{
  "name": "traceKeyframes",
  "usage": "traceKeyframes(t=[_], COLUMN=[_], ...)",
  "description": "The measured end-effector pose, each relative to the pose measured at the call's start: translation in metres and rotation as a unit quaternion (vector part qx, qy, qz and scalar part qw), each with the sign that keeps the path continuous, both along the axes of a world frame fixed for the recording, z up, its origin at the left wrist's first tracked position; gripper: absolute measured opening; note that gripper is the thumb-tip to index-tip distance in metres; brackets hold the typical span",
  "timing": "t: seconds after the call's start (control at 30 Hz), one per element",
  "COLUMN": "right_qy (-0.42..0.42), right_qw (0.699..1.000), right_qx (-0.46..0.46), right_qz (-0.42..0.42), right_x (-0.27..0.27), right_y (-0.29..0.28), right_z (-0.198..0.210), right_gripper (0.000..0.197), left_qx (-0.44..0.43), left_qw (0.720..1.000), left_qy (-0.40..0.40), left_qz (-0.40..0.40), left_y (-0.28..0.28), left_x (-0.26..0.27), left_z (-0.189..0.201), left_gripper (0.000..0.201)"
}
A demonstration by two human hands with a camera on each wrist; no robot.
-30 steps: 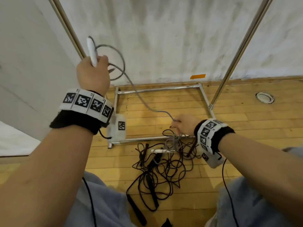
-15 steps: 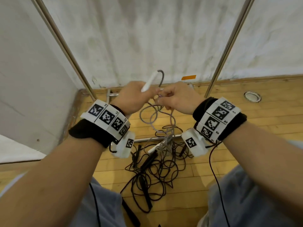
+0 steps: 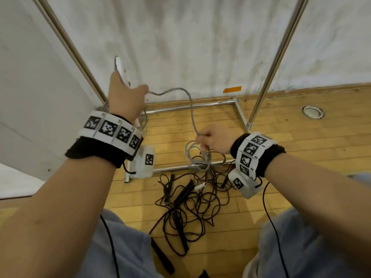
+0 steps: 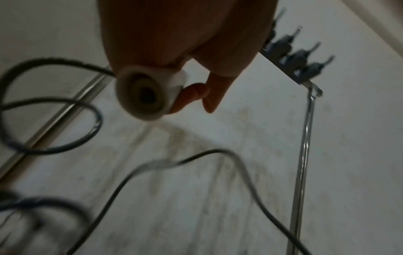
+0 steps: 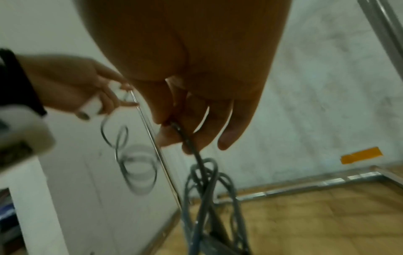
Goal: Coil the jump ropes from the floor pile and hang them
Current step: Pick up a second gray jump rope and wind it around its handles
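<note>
Left hand [image 4: 185, 39] grips white handle [image 4: 146, 93]; gray rope [image 4: 218, 155] loops below; hook rack [image 4: 292, 58] w/ pole, top rt.

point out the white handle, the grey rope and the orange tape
white handle [image 3: 120, 70], head view, on the upper shaft above the left hand.
grey rope [image 3: 191, 109], head view, on the slack stretch between both hands.
orange tape [image 3: 232, 89], head view, middle of the strip.

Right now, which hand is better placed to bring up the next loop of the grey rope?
The right hand, probably. It already pinches the grey rope low down, just above the floor pile. The left hand is raised, gripping the white handle with finished coils hanging below.
</note>
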State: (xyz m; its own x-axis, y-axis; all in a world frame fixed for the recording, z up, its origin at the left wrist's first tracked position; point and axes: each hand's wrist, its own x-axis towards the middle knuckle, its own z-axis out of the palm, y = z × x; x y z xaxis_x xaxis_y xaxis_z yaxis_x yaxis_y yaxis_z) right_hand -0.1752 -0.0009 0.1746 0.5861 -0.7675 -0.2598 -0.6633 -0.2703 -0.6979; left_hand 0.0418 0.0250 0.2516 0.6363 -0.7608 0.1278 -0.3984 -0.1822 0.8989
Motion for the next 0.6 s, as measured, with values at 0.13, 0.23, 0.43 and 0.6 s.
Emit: traceKeyframes(t=[0.13, 0.23, 0.43, 0.6], right_qy=[-0.06, -0.104, -0.11, -0.036], right_qw=[0.993, 0.99, 0.991, 0.997], right_qx=[-0.093, -0.097, -0.068, -0.018], right_qz=[-0.026, -0.022, 0.021, 0.068], right_x=[0.007, 0.009, -0.001, -0.005], right_y=[-0.003, 0.001, 0.008, 0.008], right_z=[0.033, 0.045, 0.048, 0.025], right_gripper=[0.02, 0.022, 0.024, 0.015], left_qx=[0.027, 0.067, 0.102, 0.019], left_qw=[0.991, 0.955, 0.929, 0.968], left_qy=[0.049, -0.017, -0.106, -0.113], left_qz=[-0.118, -0.288, -0.339, -0.222], left_y=[0.006, 0.014, 0.016, 0.017], left_x=[-0.026, -0.044, -0.044, -0.033], left_z=[-0.005, -0.011, -0.016, -0.013], left_gripper=[0.037, 0.017, 0.034, 0.038])
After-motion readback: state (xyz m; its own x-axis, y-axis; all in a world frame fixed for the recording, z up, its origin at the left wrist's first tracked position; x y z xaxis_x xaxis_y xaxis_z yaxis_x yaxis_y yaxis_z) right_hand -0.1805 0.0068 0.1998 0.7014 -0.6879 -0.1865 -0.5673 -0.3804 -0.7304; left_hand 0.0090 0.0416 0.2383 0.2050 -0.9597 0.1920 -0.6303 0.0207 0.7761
